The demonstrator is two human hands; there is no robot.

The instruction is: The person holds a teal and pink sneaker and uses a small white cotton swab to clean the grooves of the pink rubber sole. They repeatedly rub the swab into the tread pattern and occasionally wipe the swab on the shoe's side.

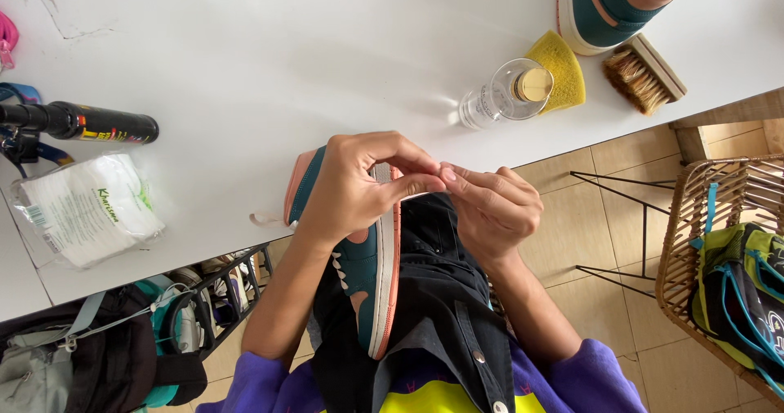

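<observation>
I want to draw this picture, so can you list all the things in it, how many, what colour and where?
sneaker: 1, teal and salmon, on lap under hands
second sneaker: 1, same colours, table top right
brush: 1, wooden, beside it
sponge: 1, yellow, by glass
glass: 1, clear, lying on table
bottle: 1, black, table left
wipes pack: 1, white, table left
basket chair: 1, wicker, right
table: 1, white
left hand: on sneaker
right hand: fingertips meet left hand
</observation>
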